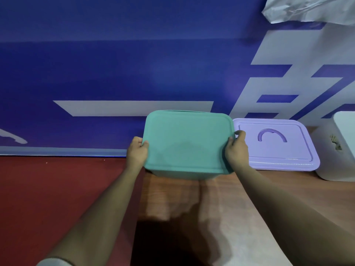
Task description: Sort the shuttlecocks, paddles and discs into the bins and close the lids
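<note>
green lid (pixel 187 141) sits over the green bin (pixel 184 175), its side edges pinched by the left hand (pixel 137 151) and right hand (pixel 237 150). just right of that bin the purple bin (pixel 276 148) is already lidded. sorting looks nearly done, with this lid seemingly not yet pressed shut.

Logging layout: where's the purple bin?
Head view, right of centre: purple plastic bin, lidded, on the wooden table between the green plastic bin and a white container.

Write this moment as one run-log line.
left hand, right hand: grip green lid | lid over green bin | purple bin: closed
</note>
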`<state>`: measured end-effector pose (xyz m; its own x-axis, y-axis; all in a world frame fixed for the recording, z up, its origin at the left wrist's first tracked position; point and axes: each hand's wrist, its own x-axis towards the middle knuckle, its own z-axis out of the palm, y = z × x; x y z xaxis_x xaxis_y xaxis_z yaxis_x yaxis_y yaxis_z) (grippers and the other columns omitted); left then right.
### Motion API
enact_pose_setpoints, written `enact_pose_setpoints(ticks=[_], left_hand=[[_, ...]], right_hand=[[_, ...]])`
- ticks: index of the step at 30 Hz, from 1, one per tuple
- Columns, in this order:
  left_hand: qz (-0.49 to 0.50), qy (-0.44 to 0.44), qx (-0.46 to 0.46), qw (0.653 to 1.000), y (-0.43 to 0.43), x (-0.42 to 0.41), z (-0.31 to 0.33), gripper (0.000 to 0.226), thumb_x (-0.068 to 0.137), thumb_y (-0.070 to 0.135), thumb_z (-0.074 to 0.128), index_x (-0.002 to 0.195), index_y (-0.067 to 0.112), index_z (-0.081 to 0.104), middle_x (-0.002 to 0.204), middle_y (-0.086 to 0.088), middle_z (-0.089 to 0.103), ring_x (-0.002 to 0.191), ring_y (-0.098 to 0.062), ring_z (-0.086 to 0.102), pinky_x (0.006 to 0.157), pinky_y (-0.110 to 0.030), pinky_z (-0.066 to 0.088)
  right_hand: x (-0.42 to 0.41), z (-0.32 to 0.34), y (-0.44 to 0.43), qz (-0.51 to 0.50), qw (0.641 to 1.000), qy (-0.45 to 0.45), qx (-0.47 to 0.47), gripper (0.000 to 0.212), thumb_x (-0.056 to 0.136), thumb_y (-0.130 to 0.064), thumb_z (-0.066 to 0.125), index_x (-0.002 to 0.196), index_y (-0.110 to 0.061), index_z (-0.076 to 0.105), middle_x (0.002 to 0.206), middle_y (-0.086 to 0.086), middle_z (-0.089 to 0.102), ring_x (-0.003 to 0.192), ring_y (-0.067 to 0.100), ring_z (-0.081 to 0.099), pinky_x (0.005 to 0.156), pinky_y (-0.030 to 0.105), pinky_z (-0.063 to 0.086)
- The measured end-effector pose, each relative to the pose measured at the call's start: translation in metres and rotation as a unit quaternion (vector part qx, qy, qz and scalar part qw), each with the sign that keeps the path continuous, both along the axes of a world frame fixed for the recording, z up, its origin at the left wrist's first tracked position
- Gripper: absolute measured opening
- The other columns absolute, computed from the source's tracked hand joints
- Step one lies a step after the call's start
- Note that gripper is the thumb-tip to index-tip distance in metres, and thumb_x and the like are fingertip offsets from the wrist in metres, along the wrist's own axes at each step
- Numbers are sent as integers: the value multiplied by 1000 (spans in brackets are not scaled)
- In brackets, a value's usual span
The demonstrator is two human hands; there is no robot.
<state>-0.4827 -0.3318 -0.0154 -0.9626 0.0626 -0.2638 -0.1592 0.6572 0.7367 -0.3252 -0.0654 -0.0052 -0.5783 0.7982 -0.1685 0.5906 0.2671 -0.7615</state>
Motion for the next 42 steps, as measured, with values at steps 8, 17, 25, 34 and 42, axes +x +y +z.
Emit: enact_pose_setpoints(ticks=[8, 17, 25, 34, 42], left_hand=[[-67, 24, -57, 996, 2, -17, -2, 28, 99, 35, 42, 86, 11, 36, 75, -3, 43, 75, -27, 46, 60, -37, 29], [-66, 39, -18, 997, 7, -11, -9, 27, 102, 34, 36, 120, 16, 44, 106, -16, 63, 97, -37, 58, 73, -39, 40], [-54, 38, -18, 998, 12, -9, -8, 22, 101, 33, 38, 109, 13, 43, 91, -10, 59, 84, -31, 55, 68, -37, 38], [-63, 46, -105, 991, 7, -17, 8, 37, 98, 30, 47, 121, 2, 50, 119, -22, 53, 114, -38, 49, 89, -43, 42], [-42, 168, -83, 981, 15, 20, 81, 29, 88, 18, 55, 111, 1, 57, 112, -21, 56, 107, -38, 51, 93, -42, 41]], right_hand=[[-18, -9, 17, 30, 997, -61, 37, 27, 104, -27, 30, 105, -5, 47, 105, 23, 62, 81, 32, 48, 72, 37, 37], [-37, -14, 29, 1, 996, -80, 34, 31, 103, -37, 29, 97, -9, 40, 94, 19, 60, 83, 39, 54, 72, 40, 42], [-41, -14, 33, -8, 997, -76, 20, 34, 102, -40, 28, 98, -10, 42, 91, 15, 61, 84, 39, 56, 75, 44, 46], [-32, 16, 37, 27, 992, -115, 34, 39, 100, -34, 39, 117, -2, 54, 121, 21, 60, 108, 39, 54, 84, 38, 42], [19, 88, 42, 47, 998, -32, 38, 53, 98, -39, 47, 130, 4, 50, 130, 20, 57, 117, 36, 54, 84, 35, 40]])
